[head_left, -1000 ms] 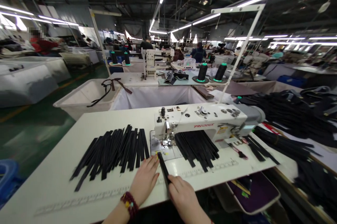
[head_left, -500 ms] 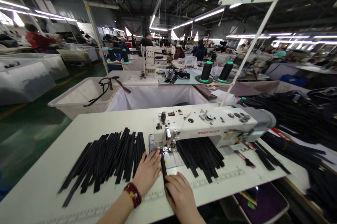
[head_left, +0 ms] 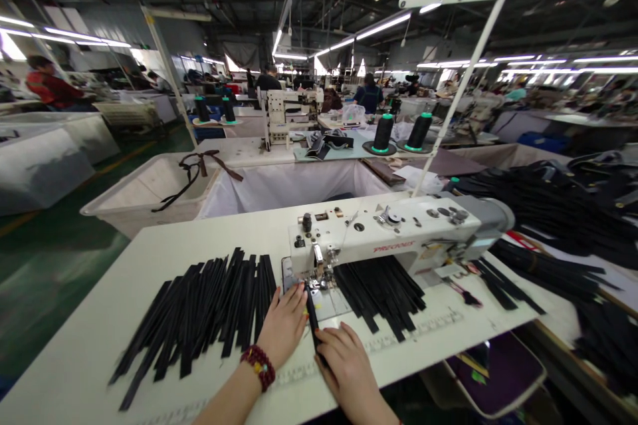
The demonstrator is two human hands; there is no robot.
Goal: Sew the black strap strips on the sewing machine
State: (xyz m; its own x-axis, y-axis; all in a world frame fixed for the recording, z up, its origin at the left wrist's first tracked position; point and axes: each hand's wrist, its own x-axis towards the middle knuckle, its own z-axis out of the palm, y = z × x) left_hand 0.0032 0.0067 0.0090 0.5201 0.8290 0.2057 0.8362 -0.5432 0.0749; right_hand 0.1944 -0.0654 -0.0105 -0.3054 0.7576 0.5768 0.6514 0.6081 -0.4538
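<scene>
A narrow black fabric strip [head_left: 312, 315] runs from the presser foot area [head_left: 318, 279] of a white sewing machine [head_left: 369, 245] back toward me. My left hand [head_left: 283, 324], with a beaded bracelet on its wrist, lies flat along the strip's left side, fingertips close to the presser foot. My right hand [head_left: 349, 366] is closed over the strip's near end, its fingers curled and partly hiding it. Left of the machine spreads a pile of black strips [head_left: 199, 312]. More black strips [head_left: 381, 295] lie beneath the machine's arm.
A ruler scale [head_left: 409, 330] runs along the table's front. Behind the table [head_left: 169, 239] stand a pale bin [head_left: 119, 192] and thread cones [head_left: 383, 134]. Dark fabric [head_left: 543, 205] is heaped at the right. Other people work farther back.
The view has shifted slightly, so the background sits farther left. Both hands stay at the strip in nearly the same pose by the presser foot.
</scene>
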